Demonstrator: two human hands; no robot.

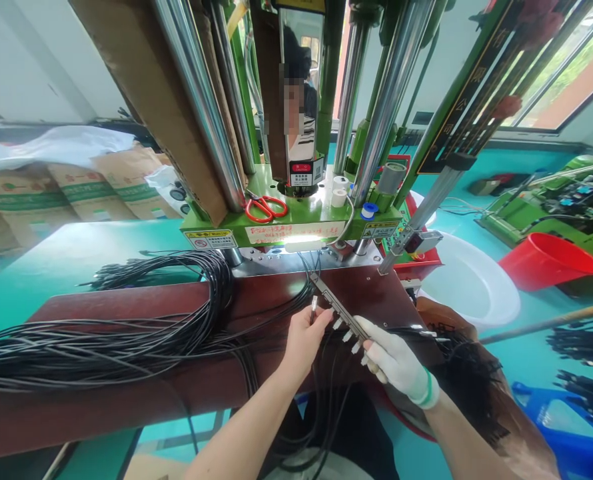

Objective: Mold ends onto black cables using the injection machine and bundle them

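My bare left hand (300, 340) pinches a cable connector (314, 304) with a shiny metal tip pointing up. My right hand (396, 353), in a white glove with a green cuff edge, is closed around the near end of a long metal bar (339, 305). The bar slants away toward the press, and several pale connector ends (347, 335) stick out along its left side. The left fingertips are close beside the bar; whether they touch it I cannot tell. Black cables (331, 373) hang below both hands toward my lap.
A green press (216, 223) stands ahead, with red-handled scissors (266, 208) and a blue-white spool (369, 211) on its ledge. Bundled black cables (176, 333) cover the brown table (136, 400) at left. At right are a white tub (491, 280) and a red bucket (546, 260).
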